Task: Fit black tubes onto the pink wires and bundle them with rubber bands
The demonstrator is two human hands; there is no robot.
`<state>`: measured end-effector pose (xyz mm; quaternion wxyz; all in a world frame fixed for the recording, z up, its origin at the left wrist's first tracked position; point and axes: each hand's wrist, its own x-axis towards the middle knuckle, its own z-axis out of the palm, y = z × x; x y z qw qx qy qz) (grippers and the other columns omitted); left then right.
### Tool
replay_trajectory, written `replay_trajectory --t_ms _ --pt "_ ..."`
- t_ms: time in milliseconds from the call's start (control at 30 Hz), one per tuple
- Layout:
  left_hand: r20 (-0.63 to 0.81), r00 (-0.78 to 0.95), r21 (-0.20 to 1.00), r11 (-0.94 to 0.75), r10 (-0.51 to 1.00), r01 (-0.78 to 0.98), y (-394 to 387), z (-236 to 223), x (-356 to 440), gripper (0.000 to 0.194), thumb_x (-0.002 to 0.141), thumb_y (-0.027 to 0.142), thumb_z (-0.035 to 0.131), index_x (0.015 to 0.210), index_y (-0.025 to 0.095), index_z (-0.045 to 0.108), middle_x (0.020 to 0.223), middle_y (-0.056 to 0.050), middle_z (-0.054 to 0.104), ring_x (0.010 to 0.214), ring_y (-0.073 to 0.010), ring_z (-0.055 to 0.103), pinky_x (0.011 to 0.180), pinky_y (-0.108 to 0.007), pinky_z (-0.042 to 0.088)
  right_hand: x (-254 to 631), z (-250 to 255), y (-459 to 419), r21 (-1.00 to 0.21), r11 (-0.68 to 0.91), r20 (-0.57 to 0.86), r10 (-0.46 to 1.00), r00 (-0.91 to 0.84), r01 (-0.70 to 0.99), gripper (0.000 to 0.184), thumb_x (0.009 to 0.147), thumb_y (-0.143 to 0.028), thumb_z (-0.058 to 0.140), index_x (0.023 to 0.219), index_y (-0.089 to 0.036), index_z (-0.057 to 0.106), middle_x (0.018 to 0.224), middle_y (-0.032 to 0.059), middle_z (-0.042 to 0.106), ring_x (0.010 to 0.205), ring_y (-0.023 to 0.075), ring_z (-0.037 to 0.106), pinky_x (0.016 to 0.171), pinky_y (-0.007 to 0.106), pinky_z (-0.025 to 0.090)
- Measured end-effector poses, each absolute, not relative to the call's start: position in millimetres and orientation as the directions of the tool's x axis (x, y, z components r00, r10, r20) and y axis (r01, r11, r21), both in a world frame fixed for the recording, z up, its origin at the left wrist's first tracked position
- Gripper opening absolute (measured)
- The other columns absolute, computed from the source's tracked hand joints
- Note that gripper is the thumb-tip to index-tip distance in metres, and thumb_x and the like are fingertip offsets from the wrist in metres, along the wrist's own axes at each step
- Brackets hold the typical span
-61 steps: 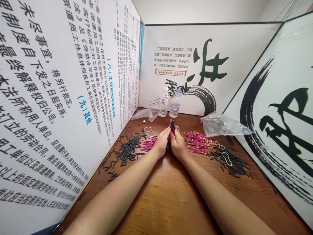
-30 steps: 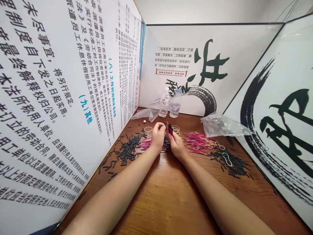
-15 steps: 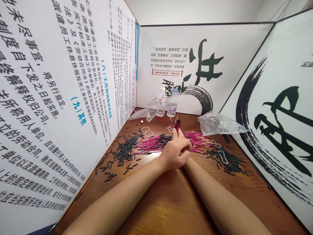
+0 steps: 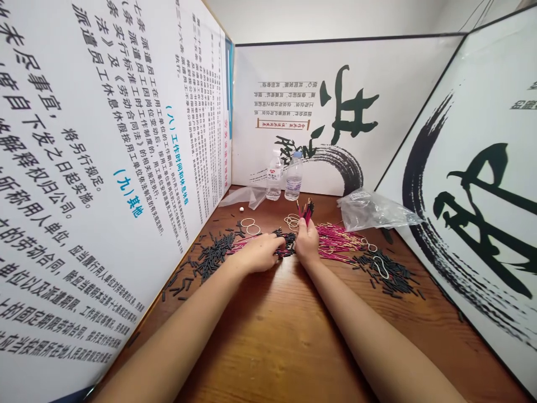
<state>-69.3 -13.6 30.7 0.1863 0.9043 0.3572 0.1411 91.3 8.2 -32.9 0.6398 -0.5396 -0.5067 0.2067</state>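
Observation:
My right hand (image 4: 307, 242) is closed round an upright bundle of thin pink sticks (image 4: 309, 212), some with black and some with pale tips. Left of it, my left hand (image 4: 260, 252) lies palm down over the pile of pink sticks with black ends (image 4: 287, 245). Its fingers curl down onto the black ends; whatever is between them is hidden. On the other side of my right hand, more pink sticks with pale gold tips (image 4: 335, 242) lie spread on the table.
Short black tubes (image 4: 216, 254) are heaped at the left, and another heap of black tubes (image 4: 392, 275) lies right. Pale rubber bands (image 4: 250, 226), two water bottles (image 4: 293, 178) and a clear plastic bag (image 4: 373, 210) stand or lie further back. White printed panels (image 4: 302, 73) wall in the wooden table (image 4: 260, 347).
My left hand has parted from my right hand and moved left, down onto the black-ended sticks. My right hand keeps the bundle upright in about the same place.

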Motion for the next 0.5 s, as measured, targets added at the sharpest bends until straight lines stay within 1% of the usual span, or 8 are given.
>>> replay_trajectory --t_ms 100,167,267,333,400,467,500 --pt "0.073 0.727 0.311 -0.708 0.683 0.634 -10.7 27.3 -70.6 0.017 0.079 0.018 0.051 0.091 0.023 0.060 0.092 -0.006 0.061 0.086 -0.0210 0.055 0.076 -0.030 0.041 89.6 -30.3 7.3 -0.921 0.299 0.384 0.800 0.461 0.248 0.040 0.090 -0.055 0.036 0.082 -0.019 0.053 0.059 -0.0020 0.047 0.056 0.0141 0.043 0.056 0.027 0.035" --pt "0.059 0.732 0.242 -0.722 0.678 0.649 -9.0 25.1 -71.3 0.016 0.082 0.020 0.048 0.092 0.023 0.060 0.094 -0.006 0.062 0.087 -0.0205 0.056 0.076 -0.030 0.041 88.1 -27.2 5.5 -0.924 0.295 0.377 0.803 0.462 0.243 0.038 0.089 -0.053 0.038 0.079 -0.019 0.052 0.060 -0.0018 0.048 0.057 0.0139 0.044 0.057 0.026 0.035" --pt "0.071 0.733 0.214 -0.728 0.677 0.651 -8.2 21.9 -71.1 0.015 0.084 0.021 0.045 0.089 0.021 0.059 0.093 -0.006 0.062 0.085 -0.0204 0.056 0.073 -0.030 0.041 86.2 -21.7 1.3 -0.919 0.291 0.385 0.811 0.440 0.267 0.036 0.089 -0.051 0.039 0.078 -0.019 0.052 0.061 -0.0017 0.049 0.058 0.0138 0.044 0.057 0.026 0.035" --pt "0.091 0.743 0.246 -0.738 0.663 0.628 -7.9 20.9 -70.3 0.015 0.084 0.021 0.044 0.085 0.020 0.059 0.091 -0.006 0.061 0.084 -0.0204 0.055 0.071 -0.030 0.041 85.6 -18.6 -1.3 -0.907 0.293 0.402 0.817 0.413 0.303 0.035 0.090 -0.049 0.038 0.079 -0.019 0.052 0.062 -0.0014 0.049 0.058 0.0137 0.044 0.058 0.026 0.034" --pt "0.117 0.739 0.329 -0.728 0.663 0.601 -6.2 22.2 -70.1 0.012 0.082 0.018 0.045 0.081 0.018 0.057 0.087 -0.006 0.060 0.080 -0.0182 0.054 0.069 -0.029 0.041 85.1 -16.6 -3.4 -0.896 0.297 0.414 0.825 0.384 0.329 0.034 0.090 -0.048 0.037 0.080 -0.018 0.052 0.064 -0.0013 0.049 0.058 0.0133 0.043 0.058 0.026 0.034" --pt "0.153 0.681 0.482 -0.655 0.716 0.582 -1.7 26.1 -71.5 0.008 0.079 0.015 0.046 0.079 0.018 0.054 0.080 -0.003 0.057 0.071 -0.0145 0.050 0.065 -0.026 0.039 84.3 -15.8 -5.3 -0.891 0.304 0.418 0.838 0.350 0.336 0.034 0.091 -0.047 0.037 0.082 -0.018 0.053 0.064 -0.0015 0.048 0.058 0.0132 0.042 0.058 0.025 0.034" --pt "0.175 0.612 0.582 -0.582 0.771 0.567 1.6 28.9 -73.1 0.007 0.078 0.015 0.045 0.078 0.018 0.052 0.073 -0.001 0.055 0.065 -0.0127 0.047 0.061 -0.025 0.037 83.5 -15.6 -6.4 -0.888 0.312 0.421 0.848 0.323 0.339 0.035 0.091 -0.047 0.037 0.084 -0.018 0.054 0.063 -0.0017 0.048 0.058 0.0133 0.042 0.057 0.025 0.033"
